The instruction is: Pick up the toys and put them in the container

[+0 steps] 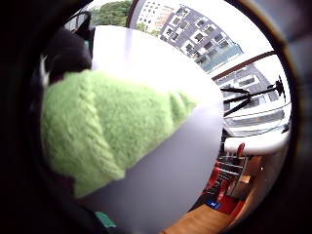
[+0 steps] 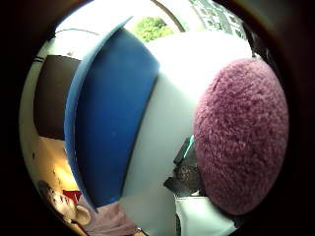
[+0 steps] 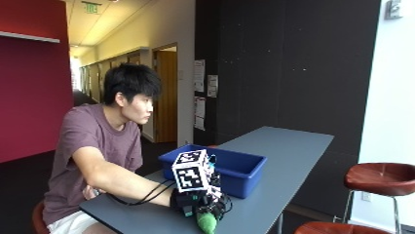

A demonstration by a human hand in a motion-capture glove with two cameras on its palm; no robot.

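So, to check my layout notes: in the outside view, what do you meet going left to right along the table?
Gloved right hand holding a green toy → blue container → brown stool.

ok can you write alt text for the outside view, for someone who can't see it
A seated person's gloved right hand grips a green plush toy at the near edge of a grey table. A blue container sits on the table just behind the hand.
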